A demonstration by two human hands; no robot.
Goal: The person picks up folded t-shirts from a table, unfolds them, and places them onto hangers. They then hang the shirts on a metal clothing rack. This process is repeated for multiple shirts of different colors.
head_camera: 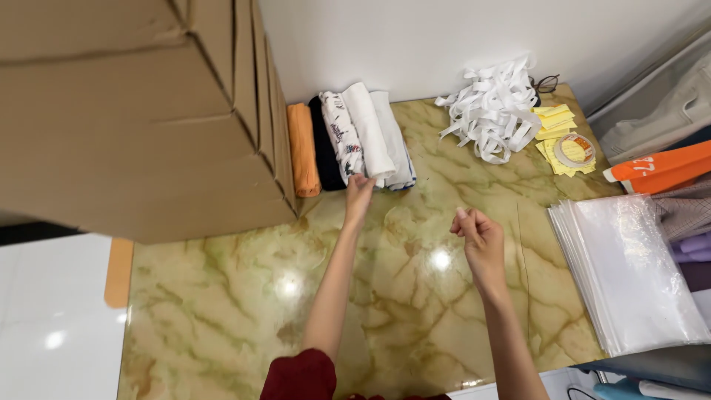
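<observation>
The left hand (359,194) reaches across the glossy green marble tabletop (244,311) to the row of rolled garments against the wall, its fingertips touching the near end of the white roll (370,130) where it meets the patterned white roll (342,133); whether the fingers pinch the fabric or only rest on it I cannot tell, since the hand covers the contact. The right hand (478,233) hangs above the bare table, well apart from the rolls, with fingers curled loosely together and nothing visibly between them. The rolls lie side by side — an orange roll (303,152) just beside the cardboard boxes (141,118), then a black roll (323,148), then the patterned and white ones, with one more pale roll (396,144) at the right edge. To handle this well, the left fingers should close on one roll alone, gripping around its end rather than a loose layer, so it stays wound; the neighbours touch it on both sides and could drag along or unroll. A straight pull toward the body, along the roll's length, seems safest — the free hand could steady the others. Off to the right lie a heap of white ribbon strips (492,104), yellow paper slips (555,122) with a tape roll (574,150), and a stack of clear plastic bags (629,274).
</observation>
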